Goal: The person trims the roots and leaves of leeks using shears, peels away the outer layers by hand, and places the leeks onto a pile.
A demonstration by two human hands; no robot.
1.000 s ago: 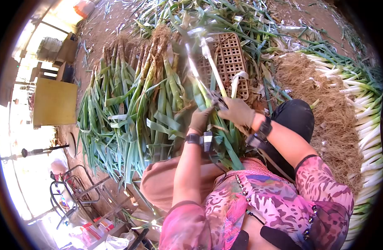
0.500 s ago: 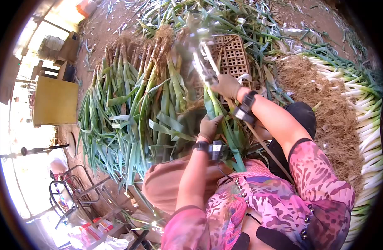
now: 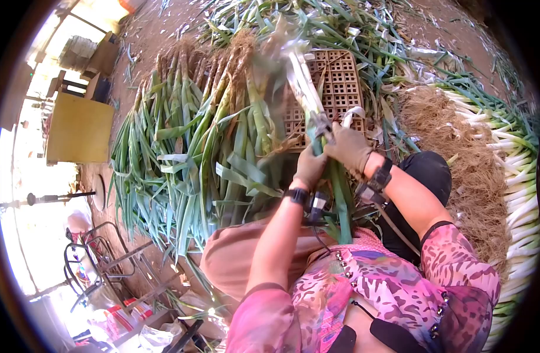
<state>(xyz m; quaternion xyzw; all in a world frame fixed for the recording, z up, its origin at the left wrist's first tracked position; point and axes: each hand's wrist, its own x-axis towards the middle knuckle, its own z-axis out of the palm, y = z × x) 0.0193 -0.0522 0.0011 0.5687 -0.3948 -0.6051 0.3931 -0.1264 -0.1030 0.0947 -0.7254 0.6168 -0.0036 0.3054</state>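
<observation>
The left hand (image 3: 310, 168) had its fingers clamped around leeks (image 3: 306, 88), while the right hand's (image 3: 349, 147) gripped a dark tool (image 3: 321, 125) near the perforated crate (image 3: 345, 77).

From above the wearer's shirt (image 3: 393, 276), on the near side of the crate (image 3: 343, 76), the head camera looked forward and steeply down. Its wide, round-edged view took in ground (image 3: 164, 23) beyond the crate and, nearer than it, both hands (image 3: 347, 147).
</observation>
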